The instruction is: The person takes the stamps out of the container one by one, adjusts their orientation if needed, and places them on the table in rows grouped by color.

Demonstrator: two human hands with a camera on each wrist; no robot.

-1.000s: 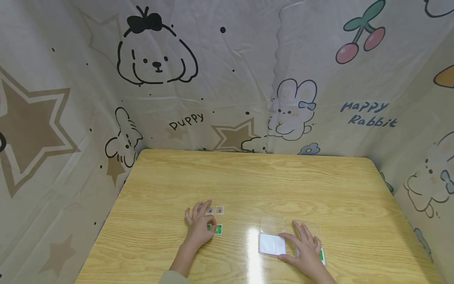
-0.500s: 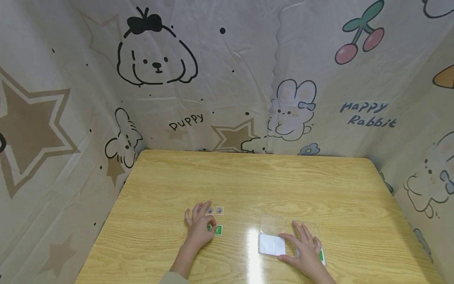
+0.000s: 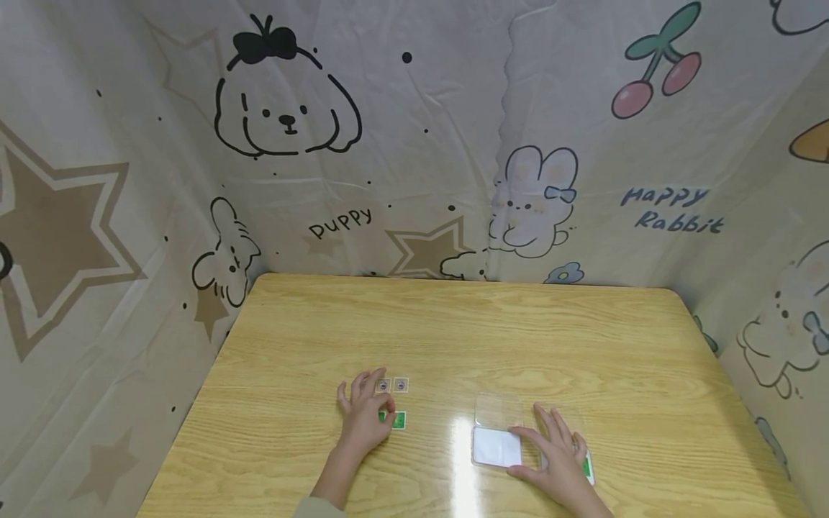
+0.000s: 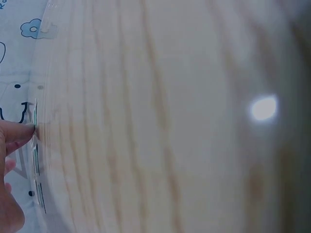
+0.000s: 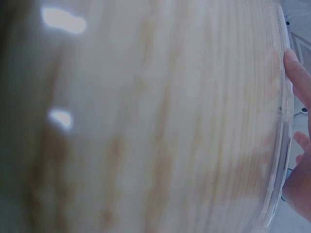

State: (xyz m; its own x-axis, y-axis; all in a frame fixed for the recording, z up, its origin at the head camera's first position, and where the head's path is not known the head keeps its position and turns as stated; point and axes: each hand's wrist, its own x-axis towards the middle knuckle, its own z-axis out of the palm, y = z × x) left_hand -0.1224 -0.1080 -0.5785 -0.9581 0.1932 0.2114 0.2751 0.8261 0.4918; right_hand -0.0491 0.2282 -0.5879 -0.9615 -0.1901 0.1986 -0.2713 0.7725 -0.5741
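Observation:
My left hand (image 3: 367, 416) is over a row of small green-faced cards (image 3: 400, 420) on the table. Its index finger and thumb curve together and pinch one card at the edge; the hand covers part of the row. In the left wrist view the fingertips (image 4: 28, 130) meet a thin card edge. Just beyond lie small pale cards with dark round pictures (image 3: 401, 385). My right hand (image 3: 555, 457) spans the right end of a clear plastic case (image 3: 497, 445) with a white inside, gripping it between thumb and index finger. The case's clear lid (image 3: 497, 409) lies folded back.
Under my right hand, mostly hidden, is a second clear case with a green card (image 3: 588, 467) showing at its right edge. The wood-grain table (image 3: 453, 324) reaches back to a printed cloth (image 3: 414, 144). A bright glare streak (image 3: 464, 467) runs left of the case.

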